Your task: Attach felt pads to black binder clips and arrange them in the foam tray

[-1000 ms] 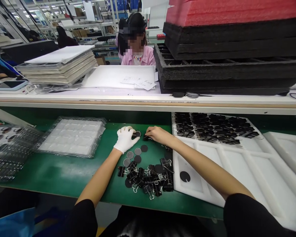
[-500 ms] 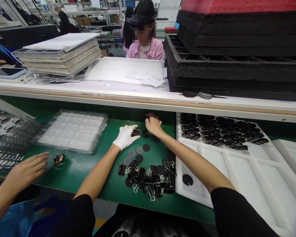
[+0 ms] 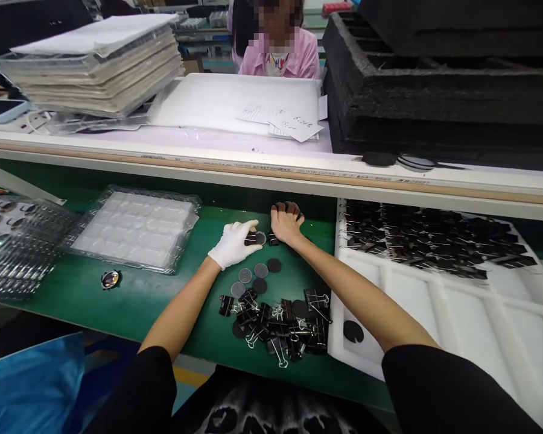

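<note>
My left hand [image 3: 232,244], in a white glove, is closed at the back of the green table, thumb and fingers around a black binder clip [image 3: 250,239] with a round disc [image 3: 260,239] at its edge. Just right of it, my bare right hand [image 3: 288,222] reaches to the back panel with its fingers apart and bent; the fingertips look dark. Another black binder clip [image 3: 274,240] lies beside its wrist. Several loose clear and dark discs [image 3: 259,285] lie in front of my hands. Nearer me is a heap of black binder clips [image 3: 278,325] with silver handles.
A white compartment tray [image 3: 391,355] at right holds rows of binder clips [image 3: 416,241] and a dark disc [image 3: 353,331]. Left are a clear blister tray [image 3: 136,229], a small round gold-and-black part [image 3: 111,279] and stacked trays [image 3: 22,241]. A shelf edge [image 3: 235,172] crosses behind; a person [image 3: 278,54] sits beyond.
The view has tipped down. Another person's hand at the left has gone from view. My right hand's fingers have spread against the back panel; my left hand stays at the clip and disc.
</note>
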{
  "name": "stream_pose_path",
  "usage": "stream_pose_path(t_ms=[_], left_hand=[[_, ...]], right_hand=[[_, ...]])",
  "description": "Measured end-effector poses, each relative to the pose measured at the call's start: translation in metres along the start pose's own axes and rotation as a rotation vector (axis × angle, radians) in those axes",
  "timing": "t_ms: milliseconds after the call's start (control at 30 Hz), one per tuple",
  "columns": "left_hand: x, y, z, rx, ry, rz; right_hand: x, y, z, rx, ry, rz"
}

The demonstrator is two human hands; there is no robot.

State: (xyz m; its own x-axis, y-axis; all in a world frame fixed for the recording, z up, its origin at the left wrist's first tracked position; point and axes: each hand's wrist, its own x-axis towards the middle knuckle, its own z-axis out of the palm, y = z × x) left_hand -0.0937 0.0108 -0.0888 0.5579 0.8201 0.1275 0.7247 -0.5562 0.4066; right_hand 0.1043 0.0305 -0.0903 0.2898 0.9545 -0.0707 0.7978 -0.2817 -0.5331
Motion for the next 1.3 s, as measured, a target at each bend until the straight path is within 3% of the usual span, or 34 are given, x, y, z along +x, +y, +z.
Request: stream_pose_path(t_ms=[567, 767, 900, 1067, 1300], left_hand=[[0.008, 0.015, 0.007, 0.023, -0.018, 0.052], [0.006, 0.011, 0.003, -0.028, -0.046, 0.080], [0.005, 0.009, -0.001, -0.136, 0.004, 0.018], [0.010, 0.005, 0.001, -0.022, 0.066, -0.121], [0.012, 0.002, 0.004, 0.181, -0.001, -0.150]], right_hand=[[-0.003, 0.000, -0.002, 0.041, -0.015, 0.006], [-0.001, -0.003, -0.009, 0.226, -0.028, 0.056], [-0.004, 0.005, -0.028, 0.352, -0.152, -0.096], [-0.021, 0.026, -0.037, 0.496, -0.410, -0.379], [-0.030, 0.033, -0.030, 0.590, -0.475, -0.323]])
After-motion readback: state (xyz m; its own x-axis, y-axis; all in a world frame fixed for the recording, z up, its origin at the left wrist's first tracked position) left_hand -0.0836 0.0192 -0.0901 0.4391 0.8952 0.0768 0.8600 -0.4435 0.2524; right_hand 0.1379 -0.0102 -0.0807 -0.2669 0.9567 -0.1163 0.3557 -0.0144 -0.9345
